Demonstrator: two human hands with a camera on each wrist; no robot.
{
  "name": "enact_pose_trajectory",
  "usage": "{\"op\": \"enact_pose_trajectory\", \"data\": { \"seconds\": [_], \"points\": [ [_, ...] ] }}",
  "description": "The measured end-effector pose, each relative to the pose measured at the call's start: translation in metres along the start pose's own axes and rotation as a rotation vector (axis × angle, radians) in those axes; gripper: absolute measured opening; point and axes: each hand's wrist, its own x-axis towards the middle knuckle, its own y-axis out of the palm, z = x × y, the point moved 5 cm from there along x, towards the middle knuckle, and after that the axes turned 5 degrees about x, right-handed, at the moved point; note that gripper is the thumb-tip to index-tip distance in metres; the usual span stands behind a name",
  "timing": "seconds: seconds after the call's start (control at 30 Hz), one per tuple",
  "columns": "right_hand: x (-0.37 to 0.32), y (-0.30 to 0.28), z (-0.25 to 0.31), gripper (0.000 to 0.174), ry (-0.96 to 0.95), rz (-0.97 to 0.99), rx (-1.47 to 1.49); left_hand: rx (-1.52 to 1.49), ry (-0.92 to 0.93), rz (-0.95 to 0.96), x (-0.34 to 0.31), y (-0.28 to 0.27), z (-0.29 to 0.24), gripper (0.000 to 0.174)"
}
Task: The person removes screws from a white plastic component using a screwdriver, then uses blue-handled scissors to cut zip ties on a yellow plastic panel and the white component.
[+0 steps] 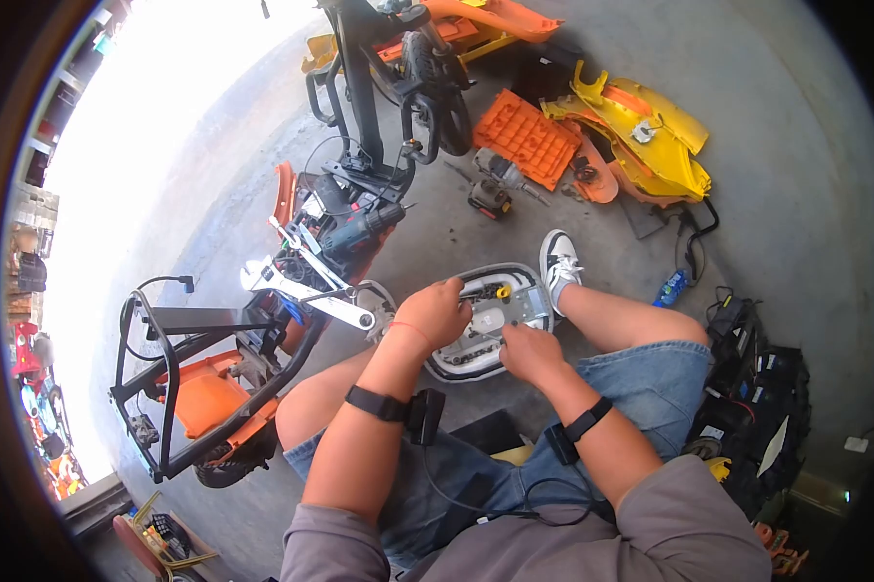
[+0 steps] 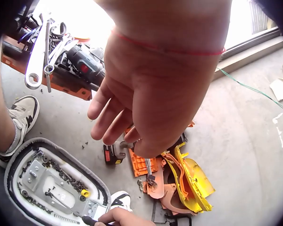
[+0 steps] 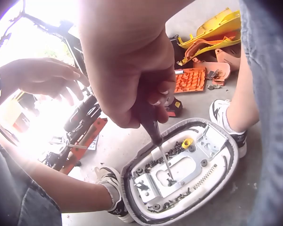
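An oval white shell with a dark rim [image 1: 435, 372] [image 3: 233, 162] lies on the floor between the person's feet, holding metal brackets, many dark screws, a spring [image 3: 205, 177] and a yellow ring [image 3: 187, 143]. The right hand [image 1: 532, 354] [image 2: 125, 218] [image 3: 132, 80] grips a dark-handled screwdriver [image 3: 150, 123], whose shaft points down to a small dark screw cluster [image 3: 170, 182] on the central metal plate. Over the shell's left side in the head view, the left hand [image 1: 435, 313] [image 2: 146, 99] [image 3: 47, 77] hangs in the air with loosely bent fingers and no visible object.
At left stands a black scooter frame [image 1: 306, 364] carrying wrenches [image 1: 335, 308] and a drill [image 1: 364, 228]. Beyond the shell lie power tools [image 1: 488, 199], an orange panel [image 1: 522, 139] and yellow fairings [image 1: 665, 155]. A blue bottle [image 1: 670, 288] and black parts are at right.
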Motion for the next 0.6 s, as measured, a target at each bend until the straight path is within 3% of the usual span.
{"op": "enact_pose_trajectory", "data": {
  "seconds": [0.23, 0.33, 0.6],
  "points": [
    [-0.002, -0.011, 0.004, 0.022, 0.106, 0.086, 0.009, -0.002, -0.012, 0.022, -0.002, -0.001, -0.004, 0.030],
    [0.001, -0.007, -0.002, 0.023, 0.096, -0.013, 0.017, 0.004, -0.007, 0.015, -0.001, -0.001, -0.005, 0.030],
    [-0.006, 0.001, 0.006, 0.022, -0.015, 0.139, 0.019, -0.021, 0.006, 0.008, -0.001, 0.001, -0.004, 0.030]
  ]
}}
